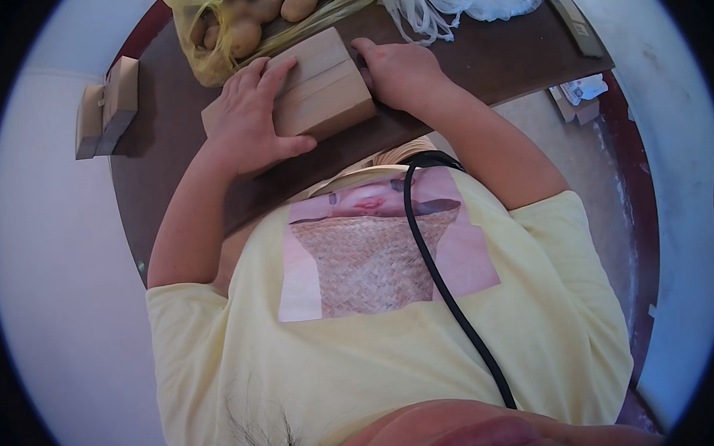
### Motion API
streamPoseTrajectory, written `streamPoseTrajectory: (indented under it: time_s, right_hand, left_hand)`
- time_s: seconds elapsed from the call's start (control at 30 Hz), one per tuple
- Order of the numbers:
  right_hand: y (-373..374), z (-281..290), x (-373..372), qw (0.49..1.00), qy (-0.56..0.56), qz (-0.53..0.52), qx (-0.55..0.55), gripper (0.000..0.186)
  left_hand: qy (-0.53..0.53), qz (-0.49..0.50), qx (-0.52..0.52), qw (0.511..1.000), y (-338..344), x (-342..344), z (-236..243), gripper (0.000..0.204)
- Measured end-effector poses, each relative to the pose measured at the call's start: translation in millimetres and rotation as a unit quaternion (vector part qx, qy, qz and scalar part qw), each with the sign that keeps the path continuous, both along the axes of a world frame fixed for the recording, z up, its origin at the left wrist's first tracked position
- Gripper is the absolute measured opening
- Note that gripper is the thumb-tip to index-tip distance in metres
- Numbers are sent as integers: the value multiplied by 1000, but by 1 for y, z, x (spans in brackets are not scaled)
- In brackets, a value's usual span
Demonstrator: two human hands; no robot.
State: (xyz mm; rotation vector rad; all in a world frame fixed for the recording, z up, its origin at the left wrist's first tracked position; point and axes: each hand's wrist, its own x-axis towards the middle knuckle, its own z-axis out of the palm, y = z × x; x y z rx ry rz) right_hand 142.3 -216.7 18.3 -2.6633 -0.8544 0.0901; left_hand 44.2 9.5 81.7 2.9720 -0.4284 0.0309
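A closed brown cardboard box (323, 81) lies at an angle on the dark table, just in front of the potatoes. My left hand (251, 124) grips it from the left, fingers spread over its top and thumb along the near side. My right hand (398, 74) is at the box's right end, its fingers curled and mostly hidden; what they close on is unclear. A yellow plastic bag (206, 58) holding several potatoes (300, 4) sits behind the box.
Two small cardboard boxes (117, 102) stand at the table's (163, 152) left edge. White plastic bags (483, 2) lie at the back right, beside a flat strip (575, 22). Below the right edge are cardboard and white packaging (578, 94). A black cable (431, 267) runs down my shirt.
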Motion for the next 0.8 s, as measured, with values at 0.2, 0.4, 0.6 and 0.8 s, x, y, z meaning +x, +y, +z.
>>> streamPoseTrajectory:
  time_s: [0.2, 0.4, 0.6, 0.8]
  right_hand:
    - [3, -1, 5, 993, -105, 15, 44, 40]
    - [2, -2, 0, 988, -139, 36, 52, 13]
    - [2, 5, 8, 998, -46, 40, 2, 27]
    - [-18, -12, 36, 980, 28, 163, 108, 24]
  left_hand:
    - [-6, 4, -17, 1000, -3, -1, 1, 100]
    - [-42, -14, -4, 999, 0, 0, -7, 97]
    - [-56, -10, 3, 998, -2, 2, -12, 96]
    - [-54, -10, 5, 998, -6, 4, -11, 97]
